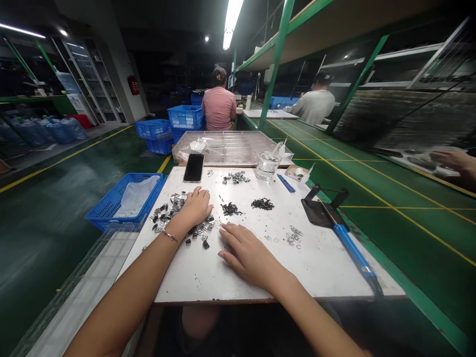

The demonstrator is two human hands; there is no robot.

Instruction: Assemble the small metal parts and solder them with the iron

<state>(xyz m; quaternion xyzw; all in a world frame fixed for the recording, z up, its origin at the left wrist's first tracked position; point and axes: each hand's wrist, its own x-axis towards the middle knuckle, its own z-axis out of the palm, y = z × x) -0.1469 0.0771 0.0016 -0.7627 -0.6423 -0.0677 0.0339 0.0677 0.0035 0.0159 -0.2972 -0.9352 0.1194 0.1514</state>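
My left hand [197, 206] rests on a heap of small metal-and-black parts [176, 203] at the left of the white tabletop. Its fingers are partly bent over the heap, and the palm side is hidden. My right hand [247, 250] lies low over the table just right of that heap, fingers stretched and slightly apart. A few bits of metal show beside its thumb; what lies beneath the palm is hidden. Beyond it sit two small piles of black pieces [263, 204], with loose wire-like metal clips [293, 235] to the right.
A phone [194, 167], a glass cup [267, 166] and a blue knife-like tool [286, 183] lie farther back. A blue-handled soldering iron [351, 248] rests in a black stand [320, 210] at the right edge. A blue crate [148, 210] stands left; two people sit ahead.
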